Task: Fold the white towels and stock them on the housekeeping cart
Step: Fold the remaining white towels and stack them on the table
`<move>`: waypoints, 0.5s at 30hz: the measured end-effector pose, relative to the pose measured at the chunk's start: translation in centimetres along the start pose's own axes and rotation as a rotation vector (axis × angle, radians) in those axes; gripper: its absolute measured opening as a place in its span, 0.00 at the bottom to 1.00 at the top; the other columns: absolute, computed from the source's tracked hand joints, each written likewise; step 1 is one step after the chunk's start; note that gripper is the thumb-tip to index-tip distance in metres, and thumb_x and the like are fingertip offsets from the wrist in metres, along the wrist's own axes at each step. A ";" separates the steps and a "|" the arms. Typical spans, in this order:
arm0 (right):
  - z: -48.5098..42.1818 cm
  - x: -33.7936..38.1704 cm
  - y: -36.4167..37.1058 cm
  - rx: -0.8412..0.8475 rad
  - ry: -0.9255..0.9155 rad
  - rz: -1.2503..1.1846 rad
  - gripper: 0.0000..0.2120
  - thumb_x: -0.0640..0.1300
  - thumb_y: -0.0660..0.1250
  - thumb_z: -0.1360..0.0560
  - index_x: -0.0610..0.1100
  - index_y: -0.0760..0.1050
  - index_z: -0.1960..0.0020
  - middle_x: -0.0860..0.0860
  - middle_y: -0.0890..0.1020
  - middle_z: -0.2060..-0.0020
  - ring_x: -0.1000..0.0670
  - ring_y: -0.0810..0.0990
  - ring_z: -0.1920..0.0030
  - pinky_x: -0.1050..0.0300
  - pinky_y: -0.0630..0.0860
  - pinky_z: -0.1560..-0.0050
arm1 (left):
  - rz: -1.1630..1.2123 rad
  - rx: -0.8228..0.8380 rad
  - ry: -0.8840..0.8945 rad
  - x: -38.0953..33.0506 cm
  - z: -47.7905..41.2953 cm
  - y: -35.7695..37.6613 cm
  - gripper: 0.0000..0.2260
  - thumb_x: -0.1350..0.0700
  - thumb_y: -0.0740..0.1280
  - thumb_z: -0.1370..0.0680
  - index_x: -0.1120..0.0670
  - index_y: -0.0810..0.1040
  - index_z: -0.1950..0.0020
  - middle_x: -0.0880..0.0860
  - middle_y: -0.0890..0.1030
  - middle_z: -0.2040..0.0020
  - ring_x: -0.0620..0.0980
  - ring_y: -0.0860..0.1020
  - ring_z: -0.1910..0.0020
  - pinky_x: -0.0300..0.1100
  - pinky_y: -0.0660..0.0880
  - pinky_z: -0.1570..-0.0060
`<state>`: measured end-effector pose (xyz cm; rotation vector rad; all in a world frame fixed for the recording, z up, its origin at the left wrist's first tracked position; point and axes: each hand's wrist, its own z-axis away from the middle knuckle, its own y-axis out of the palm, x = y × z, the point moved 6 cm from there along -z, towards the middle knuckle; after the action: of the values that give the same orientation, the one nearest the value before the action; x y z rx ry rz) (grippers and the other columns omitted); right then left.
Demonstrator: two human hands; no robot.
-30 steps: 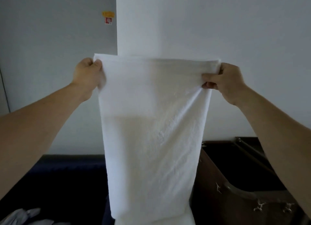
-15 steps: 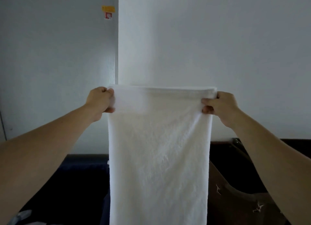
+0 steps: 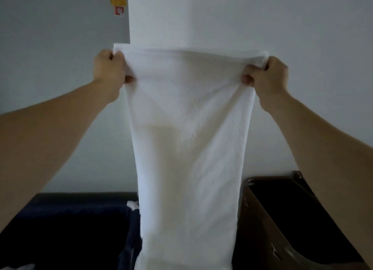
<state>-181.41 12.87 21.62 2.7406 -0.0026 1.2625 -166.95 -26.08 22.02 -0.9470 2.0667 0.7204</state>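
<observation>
A white towel (image 3: 187,148) hangs lengthwise in front of me, stretched flat between both hands at arm's length. My left hand (image 3: 110,72) grips its top left corner with curled fingers. My right hand (image 3: 266,76) grips the top right corner the same way. The towel's top edge is pulled taut and level. Its lower end runs below the frame's bottom edge, so the bottom is hidden.
A dark navy bin (image 3: 66,219) stands at the lower left, with a bit of white cloth (image 3: 132,204) at its right edge. A brown bag-like container (image 3: 260,235) with a dark inside stands at the lower right. Pale walls rise behind.
Both hands dropped with the towel half a second ago, then rose again and moved wider apart, pulling the top edge taut.
</observation>
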 end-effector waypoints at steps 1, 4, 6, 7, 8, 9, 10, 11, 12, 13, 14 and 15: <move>-0.2 0.4 -0.1 -0.010 -0.016 -0.007 0.07 0.34 0.72 0.30 0.41 0.73 0.59 0.46 0.78 0.63 0.47 0.81 0.65 0.41 0.84 0.58 | 0.009 0.002 0.016 -0.6 -0.1 -0.2 0.09 0.52 0.62 0.19 0.49 0.70 0.59 0.49 0.76 0.57 0.45 0.80 0.67 0.53 0.83 0.63; 0.8 1.2 -0.6 -0.008 -0.051 -0.011 0.08 0.36 0.72 0.31 0.39 0.74 0.54 0.44 0.77 0.62 0.47 0.81 0.65 0.37 0.83 0.57 | 0.038 0.012 0.027 -1.4 0.8 -1.4 0.10 0.52 0.62 0.19 0.50 0.71 0.60 0.49 0.74 0.58 0.48 0.77 0.61 0.47 0.82 0.65; 2.4 1.8 -1.1 0.005 -0.064 0.013 0.08 0.37 0.72 0.30 0.38 0.75 0.53 0.44 0.77 0.61 0.46 0.82 0.63 0.36 0.82 0.55 | 0.066 0.027 0.023 -1.4 2.0 -2.5 0.12 0.54 0.63 0.19 0.51 0.69 0.63 0.49 0.71 0.61 0.48 0.74 0.62 0.45 0.81 0.66; 3.3 2.0 -1.4 0.011 -0.064 0.034 0.08 0.37 0.72 0.30 0.37 0.75 0.53 0.43 0.76 0.61 0.45 0.82 0.62 0.36 0.82 0.55 | 0.070 0.038 0.021 -1.4 2.8 -3.1 0.13 0.55 0.63 0.18 0.51 0.68 0.63 0.49 0.70 0.62 0.48 0.73 0.62 0.45 0.81 0.67; 4.2 2.2 -1.8 0.018 -0.060 0.053 0.09 0.37 0.72 0.29 0.35 0.76 0.53 0.43 0.76 0.60 0.42 0.83 0.61 0.36 0.82 0.54 | 0.068 0.046 0.016 -1.5 3.7 -3.8 0.14 0.55 0.63 0.18 0.51 0.68 0.64 0.49 0.69 0.62 0.49 0.73 0.62 0.46 0.81 0.67; 5.3 2.4 -2.3 0.022 -0.052 0.068 0.10 0.37 0.72 0.29 0.33 0.75 0.52 0.43 0.77 0.59 0.39 0.83 0.59 0.36 0.82 0.54 | 0.064 0.050 0.011 -1.4 4.6 -4.6 0.14 0.55 0.63 0.18 0.51 0.68 0.64 0.49 0.69 0.63 0.48 0.72 0.62 0.46 0.81 0.66; 6.4 2.6 -2.9 0.024 -0.042 0.077 0.12 0.37 0.72 0.30 0.31 0.75 0.51 0.43 0.77 0.59 0.37 0.84 0.57 0.36 0.82 0.53 | 0.062 0.058 0.005 -1.5 5.7 -5.5 0.14 0.55 0.63 0.18 0.51 0.69 0.64 0.49 0.70 0.63 0.48 0.73 0.63 0.47 0.82 0.65; 7.7 2.8 -3.4 0.027 -0.033 0.083 0.13 0.37 0.72 0.29 0.29 0.75 0.50 0.42 0.77 0.58 0.36 0.84 0.56 0.37 0.82 0.52 | 0.061 0.073 -0.003 -1.5 7.0 -6.4 0.14 0.55 0.63 0.18 0.51 0.69 0.64 0.49 0.70 0.63 0.48 0.73 0.63 0.48 0.82 0.64; 9.1 3.0 -4.0 0.032 -0.024 0.091 0.14 0.37 0.72 0.29 0.28 0.74 0.49 0.42 0.77 0.58 0.37 0.83 0.56 0.38 0.83 0.52 | 0.057 0.091 -0.015 -1.4 8.3 -7.4 0.13 0.54 0.63 0.18 0.51 0.70 0.63 0.48 0.71 0.63 0.48 0.74 0.64 0.50 0.82 0.63; 10.8 3.2 -4.7 0.038 -0.015 0.104 0.14 0.37 0.72 0.28 0.28 0.75 0.48 0.41 0.78 0.57 0.39 0.83 0.57 0.39 0.83 0.52 | 0.047 0.106 -0.032 -1.2 9.7 -8.4 0.13 0.54 0.63 0.18 0.51 0.70 0.63 0.48 0.71 0.63 0.48 0.74 0.65 0.51 0.82 0.61; 12.6 3.3 -5.4 0.042 -0.003 0.125 0.14 0.37 0.72 0.28 0.29 0.75 0.48 0.40 0.79 0.57 0.39 0.84 0.57 0.40 0.84 0.53 | 0.032 0.118 -0.054 -0.9 11.2 -9.5 0.14 0.53 0.63 0.19 0.51 0.70 0.64 0.49 0.71 0.63 0.48 0.75 0.66 0.53 0.83 0.60; 14.5 3.3 -6.2 0.044 0.011 0.146 0.14 0.38 0.72 0.28 0.30 0.76 0.48 0.38 0.80 0.56 0.39 0.85 0.57 0.41 0.84 0.53 | 0.017 0.130 -0.078 -0.6 12.6 -10.7 0.14 0.52 0.64 0.19 0.51 0.69 0.64 0.49 0.71 0.63 0.48 0.76 0.68 0.55 0.83 0.59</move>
<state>-167.92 17.50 14.07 2.8155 -0.1801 1.3286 -153.18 -22.76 13.42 -0.8169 2.0289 0.6143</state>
